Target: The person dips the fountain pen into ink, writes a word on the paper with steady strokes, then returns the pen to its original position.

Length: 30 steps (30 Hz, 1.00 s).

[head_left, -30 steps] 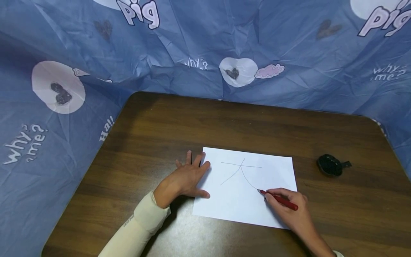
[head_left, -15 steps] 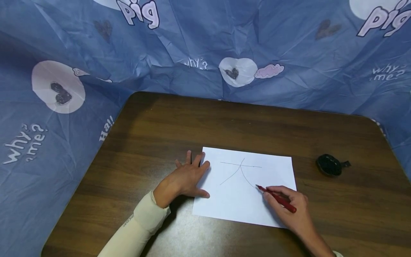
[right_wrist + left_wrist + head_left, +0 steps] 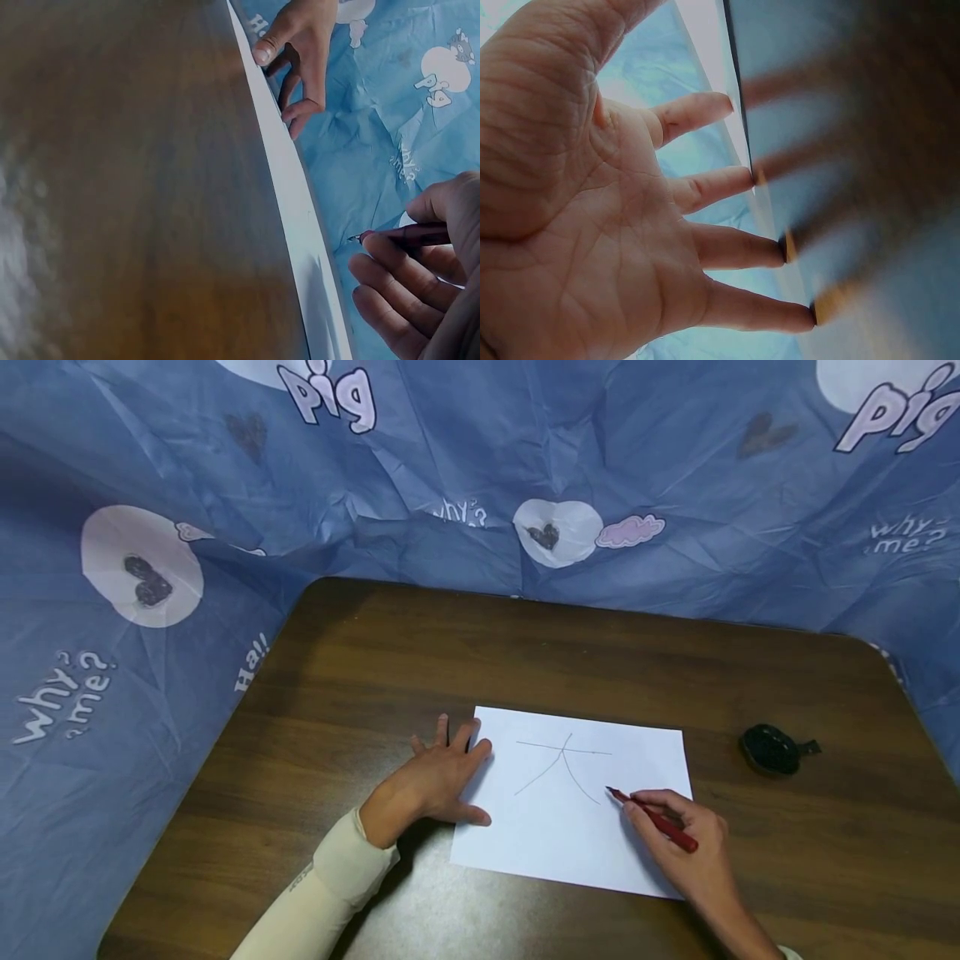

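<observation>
A white sheet of paper (image 3: 540,835) lies on the brown wooden table (image 3: 420,652). Thin dark strokes on it form a character like 大. My left hand (image 3: 435,777) rests with spread fingers at the paper's left edge, thumb and a few fingertips on the sheet. In the left wrist view its straight fingers (image 3: 735,247) touch down at their tips. My right hand (image 3: 693,843) pinches a red fountain pen (image 3: 663,828) between thumb and fingers. The pen's tip points up and left, just right of the lower end of the right-hand stroke. In the right wrist view the metal nib (image 3: 355,238) stands above the sheet.
A small dark green dish (image 3: 771,749) with a short handle stands on the table, right of the paper. Behind and to the left hangs a blue printed cloth (image 3: 450,468) along the table's edges.
The pen has come off the end of the right-hand stroke and shifted a little up and right with my right hand. My left hand stays in place.
</observation>
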Available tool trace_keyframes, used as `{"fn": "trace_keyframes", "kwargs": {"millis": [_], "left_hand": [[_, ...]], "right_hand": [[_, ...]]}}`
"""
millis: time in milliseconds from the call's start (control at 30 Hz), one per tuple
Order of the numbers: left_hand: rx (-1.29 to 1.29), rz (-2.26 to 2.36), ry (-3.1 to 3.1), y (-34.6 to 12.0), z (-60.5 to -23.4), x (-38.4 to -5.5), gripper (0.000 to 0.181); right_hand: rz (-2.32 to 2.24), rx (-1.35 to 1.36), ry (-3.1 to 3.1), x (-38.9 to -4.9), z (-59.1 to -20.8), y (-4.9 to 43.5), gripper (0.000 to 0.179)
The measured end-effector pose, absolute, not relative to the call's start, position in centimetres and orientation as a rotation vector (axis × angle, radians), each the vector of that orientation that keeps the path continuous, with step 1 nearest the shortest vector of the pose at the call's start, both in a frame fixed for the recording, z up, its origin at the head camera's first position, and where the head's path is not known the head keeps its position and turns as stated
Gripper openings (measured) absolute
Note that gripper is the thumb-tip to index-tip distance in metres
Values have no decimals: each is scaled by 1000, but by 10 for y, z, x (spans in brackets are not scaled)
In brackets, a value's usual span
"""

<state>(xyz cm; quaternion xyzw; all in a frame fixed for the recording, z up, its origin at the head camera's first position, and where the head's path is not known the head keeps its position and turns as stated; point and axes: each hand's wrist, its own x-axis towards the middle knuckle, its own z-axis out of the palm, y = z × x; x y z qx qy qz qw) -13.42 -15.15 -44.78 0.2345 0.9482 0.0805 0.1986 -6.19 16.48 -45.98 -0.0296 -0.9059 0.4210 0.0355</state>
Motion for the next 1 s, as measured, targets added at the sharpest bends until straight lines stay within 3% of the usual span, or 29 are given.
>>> {"fn": "trace_keyframes", "kwargs": {"millis": [400,1000], "left_hand": [[664,229,2668,-151,-448,-133,81],[679,255,2672,-151,-446,-133,81]], "right_hand": [[1276,-195,-2738,-64,-461,164,25],[1302,-56,-2629,-70,-468,175,22]]}}
